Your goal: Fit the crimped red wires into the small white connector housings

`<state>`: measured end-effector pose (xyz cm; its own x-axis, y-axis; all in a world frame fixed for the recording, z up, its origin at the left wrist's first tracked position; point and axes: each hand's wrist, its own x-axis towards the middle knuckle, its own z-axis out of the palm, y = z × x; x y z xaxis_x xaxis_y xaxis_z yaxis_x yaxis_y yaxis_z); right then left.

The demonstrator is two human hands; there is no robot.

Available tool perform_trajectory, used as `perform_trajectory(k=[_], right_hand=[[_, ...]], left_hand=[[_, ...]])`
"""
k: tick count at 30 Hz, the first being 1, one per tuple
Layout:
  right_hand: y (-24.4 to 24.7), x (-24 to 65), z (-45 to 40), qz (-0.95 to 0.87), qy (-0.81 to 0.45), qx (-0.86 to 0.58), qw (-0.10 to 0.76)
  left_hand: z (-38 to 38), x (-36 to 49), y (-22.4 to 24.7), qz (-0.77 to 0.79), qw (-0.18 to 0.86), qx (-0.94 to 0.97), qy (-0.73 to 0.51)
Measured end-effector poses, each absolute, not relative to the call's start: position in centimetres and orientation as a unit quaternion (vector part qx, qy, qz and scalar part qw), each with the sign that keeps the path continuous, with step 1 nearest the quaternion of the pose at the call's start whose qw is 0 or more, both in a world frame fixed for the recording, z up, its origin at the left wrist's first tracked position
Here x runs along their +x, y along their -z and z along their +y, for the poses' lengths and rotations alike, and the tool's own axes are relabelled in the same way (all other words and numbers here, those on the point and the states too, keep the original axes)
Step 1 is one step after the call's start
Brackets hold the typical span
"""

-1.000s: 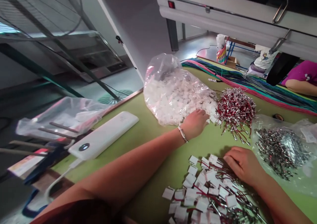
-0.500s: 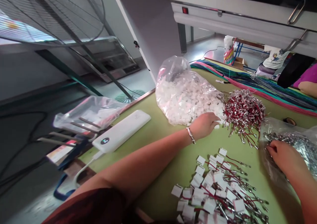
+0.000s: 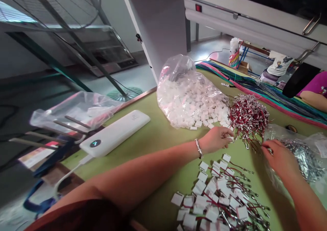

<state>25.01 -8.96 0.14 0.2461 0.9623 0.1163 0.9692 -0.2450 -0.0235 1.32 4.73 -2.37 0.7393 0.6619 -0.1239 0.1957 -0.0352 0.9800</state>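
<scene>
My left hand [image 3: 216, 139] is closed, a small white connector housing [image 3: 230, 139] pinched at its fingertips. Just ahead of it lies a heap of short red wires with silvery crimped terminals [image 3: 248, 114]. My right hand [image 3: 281, 158] is at the right-hand edge of that heap, thumb and forefinger pinched beside the trailing wire ends; what they hold is too small to make out. Behind the left hand, a clear plastic bag [image 3: 176, 84] spills white connector housings [image 3: 204, 115]. Nearer me lie many housings with wires fitted [image 3: 212, 190].
A clear bag of metal terminals [image 3: 304, 159] lies under and beyond my right hand. A white power bank [image 3: 116, 132] with a cable sits at the left table edge. Bundled coloured wires [image 3: 255, 84] run along the back. A co-worker's arm [image 3: 314, 100] shows at far right.
My left hand has drawn from the spilled housings toward me and slightly right, with a white housing in its fingers. My right hand has moved left from the terminal bag to the wire heap.
</scene>
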Motion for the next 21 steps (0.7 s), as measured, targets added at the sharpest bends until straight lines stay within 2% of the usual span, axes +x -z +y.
perform_trajectory(k=[2, 7, 9, 11, 16, 18, 21], right_hand=[[0.0, 23.8, -7.5, -0.641, 0.009, -0.766, 0.054], [1.1, 22.6, -4.7, -0.645, 0.039, -0.763, 0.008], [1.4, 22.9, -4.7, -0.66, 0.044, -0.75, 0.029], [1.5, 23.2, -5.1, -0.679, 0.061, -0.726, 0.088], [0.4, 22.5, -6.9, -0.633, 0.061, -0.701, 0.323], [0.0, 21.5, -7.4, -0.559, -0.029, -0.722, 0.407], [0.0, 19.5, -7.6, -0.45, -0.238, -0.692, 0.512]], left_hand=[[4.7, 1.4, 2.6, 0.316, 0.639, 0.677, -0.183], [5.3, 1.3, 3.0, 0.323, 0.675, 0.633, -0.195], [5.3, 1.3, 3.0, 0.322, 0.683, 0.626, -0.197], [5.3, 1.2, 2.8, 0.325, 0.69, 0.618, -0.192], [5.3, 1.3, 2.6, 0.339, 0.702, 0.599, -0.186], [5.4, 1.3, 2.8, 0.335, 0.711, 0.59, -0.188], [5.3, 1.2, 3.0, 0.321, 0.732, 0.572, -0.186]])
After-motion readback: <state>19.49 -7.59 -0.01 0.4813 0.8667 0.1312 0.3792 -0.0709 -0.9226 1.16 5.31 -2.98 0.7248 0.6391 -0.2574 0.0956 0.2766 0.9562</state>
